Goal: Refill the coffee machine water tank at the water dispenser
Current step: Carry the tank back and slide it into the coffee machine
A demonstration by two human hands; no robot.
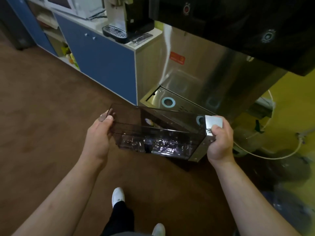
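Note:
I hold a long smoke-tinted clear water tank (158, 133) level at waist height, just in front of the steel water dispenser (196, 79). My left hand (98, 135) grips the tank's left end, thumb on its rim. Around the silver-capped right end is my right hand (219, 138). A little water glints along the tank's bottom. The dispenser's drip tray (153, 97) with a blue-ringed drain lies right behind the tank. The coffee machine (126, 19) stands on the counter at the upper left.
A blue-and-white cabinet (105, 63) runs along the left, with open shelves further back. The dispenser's dark top panel (238, 23) overhangs the alcove. A white hose (272, 155) curls on the yellow floor at the right. Brown floor and my shoes lie below.

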